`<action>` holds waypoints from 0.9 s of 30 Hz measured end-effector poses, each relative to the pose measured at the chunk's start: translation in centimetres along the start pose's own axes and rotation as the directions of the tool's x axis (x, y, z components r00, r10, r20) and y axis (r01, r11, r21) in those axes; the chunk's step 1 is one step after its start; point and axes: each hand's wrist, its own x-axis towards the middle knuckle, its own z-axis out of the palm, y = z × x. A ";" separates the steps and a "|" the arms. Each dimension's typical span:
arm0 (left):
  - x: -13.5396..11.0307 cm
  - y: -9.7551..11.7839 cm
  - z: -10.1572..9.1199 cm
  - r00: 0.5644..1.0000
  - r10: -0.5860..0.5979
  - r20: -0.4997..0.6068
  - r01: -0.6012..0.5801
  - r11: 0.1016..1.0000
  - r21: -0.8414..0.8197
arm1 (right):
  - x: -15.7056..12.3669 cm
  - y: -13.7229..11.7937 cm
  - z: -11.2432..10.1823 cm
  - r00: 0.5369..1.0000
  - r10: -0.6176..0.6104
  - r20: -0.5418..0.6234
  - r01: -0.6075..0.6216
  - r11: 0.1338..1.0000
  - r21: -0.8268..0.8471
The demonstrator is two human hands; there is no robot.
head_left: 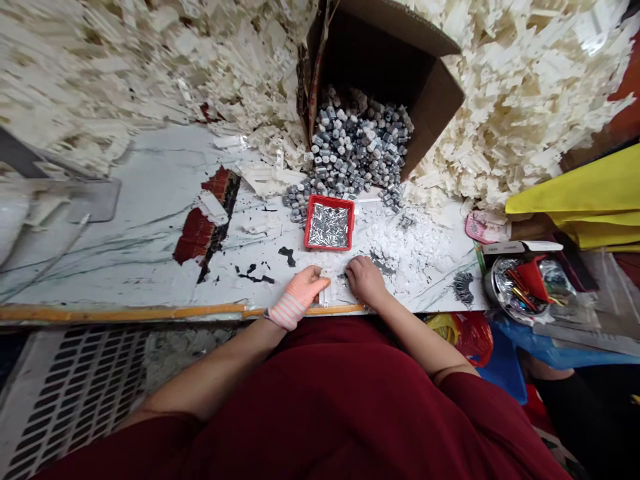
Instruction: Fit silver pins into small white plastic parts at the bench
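My left hand [296,297], in a striped orange-and-white glove, pinches a small white plastic piece [325,293] near the table's front edge. Just to its right, my bare right hand [366,280] has its fingers curled and pressed together close to the tabletop. Whatever lies between those fingertips is hidden. A red square tray [307,230] full of small shiny metal pins [329,225] stands right beyond both hands. White plastic bits [410,250] are scattered to the right of the tray.
An open cardboard box [435,113] lies tipped behind the tray, spilling grey-and-white small parts [350,147]. Heaps of cream plastic pieces [150,60] rise around it. At right are a metal bowl [493,283] of oddments and yellow material [580,193]. Another person's dark-clothed leg [585,407] shows lower right.
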 end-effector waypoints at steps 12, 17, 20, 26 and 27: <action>-0.9 1.3 0.6 0.999 -0.036 0.015 0.034 0.992 0.124 | -1.4 -2.7 -2.1 0.991 0.055 0.121 -0.109 0.857 0.504; -1.3 1.4 0.7 0.997 -0.041 0.059 0.035 0.994 0.099 | -1.9 -2.9 -2.0 0.988 0.057 0.140 -0.116 0.881 0.459; -1.1 0.8 0.8 0.995 -0.062 0.084 0.061 0.998 0.021 | -2.0 -2.6 -1.9 0.986 0.043 0.158 -0.107 0.901 0.420; -0.4 -0.9 0.5 0.994 -0.059 0.096 0.059 0.998 0.003 | -0.8 2.2 -3.3 0.992 0.117 0.051 -0.126 0.968 0.219; -0.3 -1.0 0.4 0.994 -0.056 0.093 0.056 0.998 0.008 | -0.5 3.3 -3.6 0.984 0.176 -0.041 -0.172 0.982 0.080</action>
